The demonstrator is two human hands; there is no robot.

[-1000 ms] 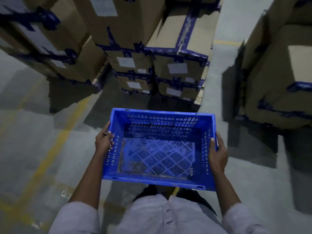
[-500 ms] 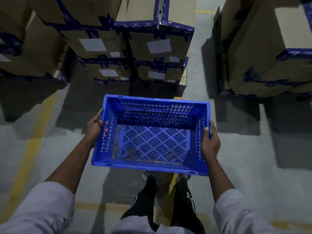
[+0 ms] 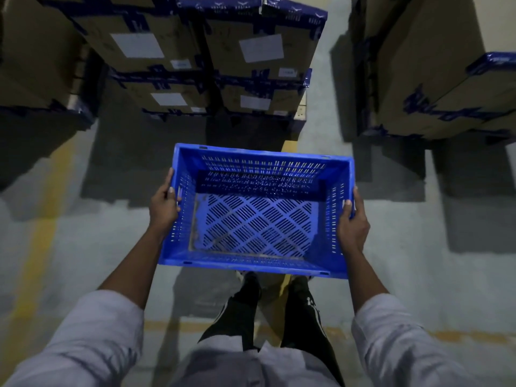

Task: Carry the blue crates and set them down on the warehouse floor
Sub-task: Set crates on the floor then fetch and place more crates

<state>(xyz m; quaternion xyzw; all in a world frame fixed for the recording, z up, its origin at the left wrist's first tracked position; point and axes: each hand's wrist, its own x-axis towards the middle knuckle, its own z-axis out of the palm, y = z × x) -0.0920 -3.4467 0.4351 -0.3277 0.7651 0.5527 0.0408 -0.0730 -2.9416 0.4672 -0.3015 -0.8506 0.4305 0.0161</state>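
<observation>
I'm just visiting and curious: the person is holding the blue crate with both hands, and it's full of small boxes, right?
Not quite. The head view shows the crate is empty: its slotted bottom is bare. The rest holds: the left hand and right hand grip its two short sides, above the floor.

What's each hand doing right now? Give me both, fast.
Left hand: closed on the left wall of the blue crate.
Right hand: closed on the crate's right wall.
</observation>
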